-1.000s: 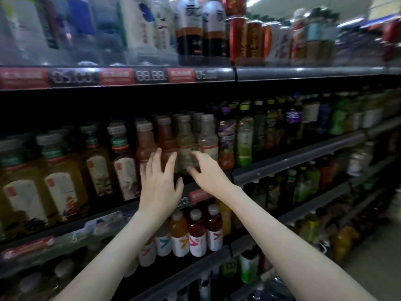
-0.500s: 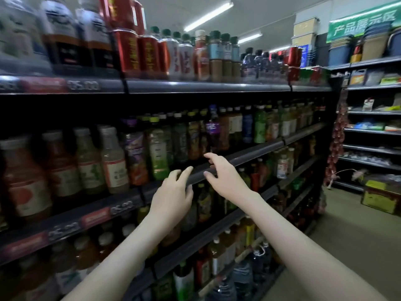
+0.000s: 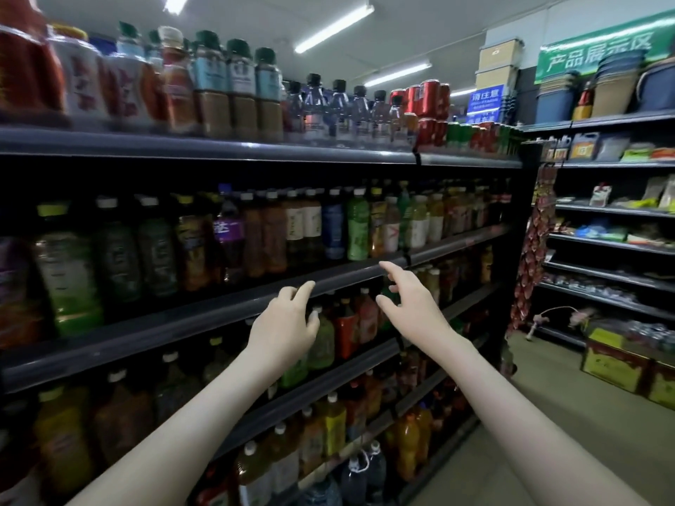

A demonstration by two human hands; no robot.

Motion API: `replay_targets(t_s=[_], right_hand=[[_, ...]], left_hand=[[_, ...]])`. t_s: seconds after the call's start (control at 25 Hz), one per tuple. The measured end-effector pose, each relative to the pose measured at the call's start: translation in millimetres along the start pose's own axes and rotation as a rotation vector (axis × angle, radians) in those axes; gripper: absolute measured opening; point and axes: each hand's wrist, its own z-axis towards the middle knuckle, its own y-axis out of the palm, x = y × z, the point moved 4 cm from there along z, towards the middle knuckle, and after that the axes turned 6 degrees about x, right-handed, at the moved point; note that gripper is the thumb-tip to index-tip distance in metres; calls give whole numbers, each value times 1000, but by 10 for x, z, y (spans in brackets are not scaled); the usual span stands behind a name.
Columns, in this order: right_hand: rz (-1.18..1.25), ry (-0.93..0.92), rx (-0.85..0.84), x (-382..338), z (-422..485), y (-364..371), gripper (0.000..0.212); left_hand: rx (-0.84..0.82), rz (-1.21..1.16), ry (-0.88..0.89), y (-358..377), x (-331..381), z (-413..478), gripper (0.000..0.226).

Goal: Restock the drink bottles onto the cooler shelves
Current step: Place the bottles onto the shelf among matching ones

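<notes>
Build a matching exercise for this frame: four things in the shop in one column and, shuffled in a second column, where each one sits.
Things
1. red cans
2. purple-label bottle
3. green sign
4. yellow boxes

Places
A. on the floor, at the right
B. on the top shelf, towards its far end
C. highest up, at the far right
D. on the second shelf down

Pairs: 1-B, 2-D, 3-C, 4-A

shelf rail (image 3: 204, 315): dark semi-gloss metal | bottles (image 3: 358, 228): glossy clear plastic
</notes>
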Motion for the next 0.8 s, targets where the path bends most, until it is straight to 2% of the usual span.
replay_targets(t_s=[0.28, 0.52, 0.8], right_hand=[[24, 70, -13, 1330, 691, -281, 60], [41, 6, -15, 2283, 2070, -404, 67], [12, -120, -27, 3130, 3473, -403, 72]], left_hand=[[-14, 7, 35, 1214, 644, 880, 58], [108, 10, -13, 2131, 879, 2036, 56], [246, 282, -19, 2857, 1204, 3278, 60]])
